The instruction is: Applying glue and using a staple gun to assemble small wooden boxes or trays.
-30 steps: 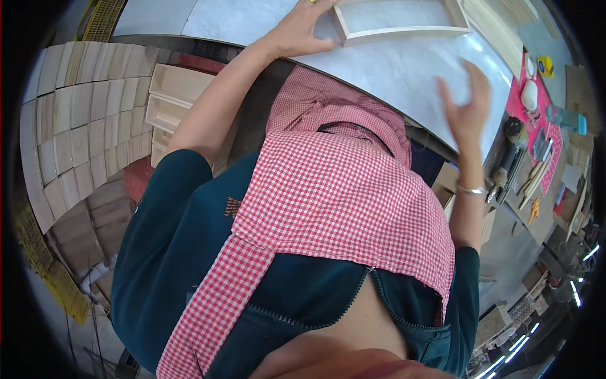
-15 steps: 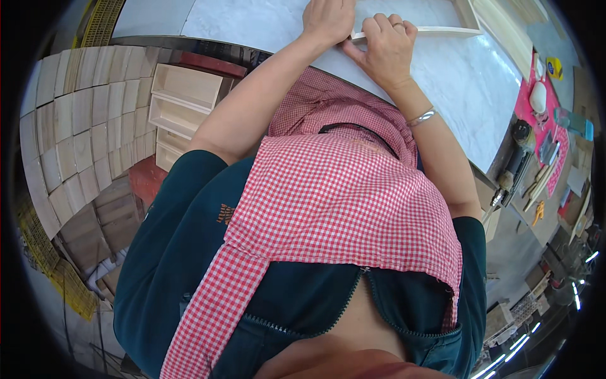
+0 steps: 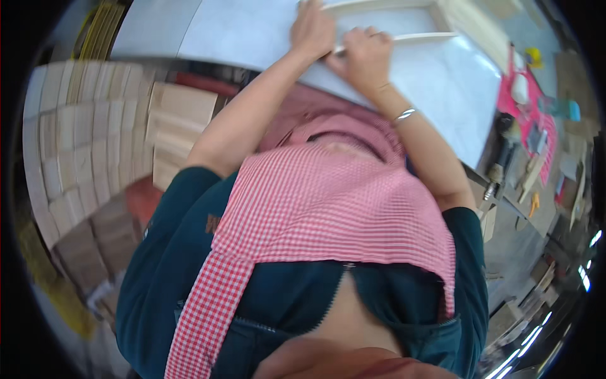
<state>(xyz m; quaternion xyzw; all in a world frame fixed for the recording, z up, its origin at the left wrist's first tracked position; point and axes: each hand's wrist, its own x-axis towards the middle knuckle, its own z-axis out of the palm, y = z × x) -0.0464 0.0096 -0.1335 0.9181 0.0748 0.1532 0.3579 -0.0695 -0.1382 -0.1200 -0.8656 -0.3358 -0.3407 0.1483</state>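
A pale wooden frame [image 3: 421, 38] with low, thin walls lies on the white marbled tabletop [image 3: 435, 82] at the far side. My left hand [image 3: 314, 31] is at its left end, fingers partly cut off by the picture's upper edge and seemingly closed on the wood. Beside it, my right hand [image 3: 366, 58] curls over the near wall close to the left corner, thumb pointing toward the left hand. Whether a small piece sits between the two hands cannot be made out. Motion blurs the view.
Left of me stand stacked wooden blocks or boxes [image 3: 82, 139] and pale open trays [image 3: 180, 120] above a red surface [image 3: 145, 201]. To the right, a pink cloth [image 3: 535, 120], a dark power-tool-like object [image 3: 503, 148] and an orange tool [image 3: 534, 203] lie on another surface.
The whole view has shifted a little, so hands, frame and table appear further left. Both hands stay at the frame's left corner.
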